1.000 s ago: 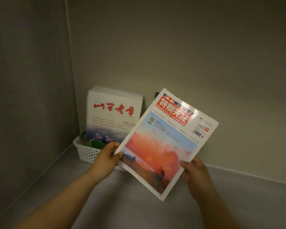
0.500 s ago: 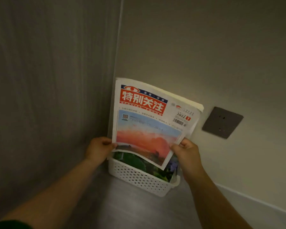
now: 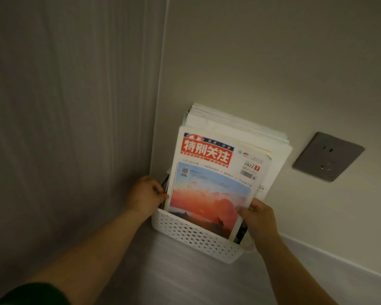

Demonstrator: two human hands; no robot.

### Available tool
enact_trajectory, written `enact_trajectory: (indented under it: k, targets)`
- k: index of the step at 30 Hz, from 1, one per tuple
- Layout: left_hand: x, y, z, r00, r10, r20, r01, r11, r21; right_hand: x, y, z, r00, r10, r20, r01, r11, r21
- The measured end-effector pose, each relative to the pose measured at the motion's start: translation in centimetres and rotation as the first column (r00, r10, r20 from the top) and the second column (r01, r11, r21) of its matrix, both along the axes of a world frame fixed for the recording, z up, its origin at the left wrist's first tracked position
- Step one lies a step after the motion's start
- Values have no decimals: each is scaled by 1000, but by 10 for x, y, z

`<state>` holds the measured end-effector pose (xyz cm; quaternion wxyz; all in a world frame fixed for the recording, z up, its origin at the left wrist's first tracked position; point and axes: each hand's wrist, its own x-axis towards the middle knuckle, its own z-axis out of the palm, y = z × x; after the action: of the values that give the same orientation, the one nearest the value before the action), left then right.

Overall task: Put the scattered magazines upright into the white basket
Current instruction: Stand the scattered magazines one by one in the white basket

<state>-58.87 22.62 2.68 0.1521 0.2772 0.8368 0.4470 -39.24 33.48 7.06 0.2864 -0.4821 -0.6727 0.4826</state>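
Observation:
A magazine (image 3: 209,190) with a red title block and an orange sunset cover stands upright in the white perforated basket (image 3: 191,236), its lower edge down behind the front wall. My left hand (image 3: 146,194) grips its left edge just above the basket rim. My right hand (image 3: 256,219) pinches its lower right edge, thumb on the cover. Behind it several other magazines (image 3: 240,133) stand upright against the wall, their white tops rising higher.
The basket sits in a corner on a grey surface (image 3: 196,282), with a striped side wall (image 3: 75,128) on its left and a pale back wall behind. A grey wall socket (image 3: 328,156) is mounted to the right of the magazines.
Both hands have lowered the sunset magazine from above the basket down into it, in front of the standing stack. The view has closed in on the corner.

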Motion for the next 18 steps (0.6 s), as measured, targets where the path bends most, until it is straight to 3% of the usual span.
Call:
enact_trajectory:
  k: [5, 9, 12, 14, 15, 17, 18]
  targets:
    - [-10, 4, 0, 956, -51, 290, 29, 996, 80, -9, -5, -13, 999, -38, 2, 38, 998, 41]
    - [-14, 12, 5, 953, -135, 271, 149, 988, -30, -5, -11, -24, 990, -140, 20, 135, 977, 167]
    - [-19, 17, 9, 946, -150, 288, 178, 981, -75, 3, -7, -27, 935, -348, 73, 297, 878, 376]
    - [-21, 18, 10, 936, -148, 320, 183, 980, -83, 9, 2, -26, 906, -406, 118, 370, 897, 241]
    - [-21, 19, 10, 928, -146, 342, 182, 980, -76, 11, 6, -24, 917, -382, 120, 378, 924, 56]
    - [-19, 20, 10, 908, -144, 393, 174, 984, -42, 13, 10, -20, 963, -268, 37, 267, 921, -285]
    - [-18, 20, 9, 898, -148, 415, 171, 985, -19, 14, 12, -17, 979, -204, 30, 200, 907, -370]
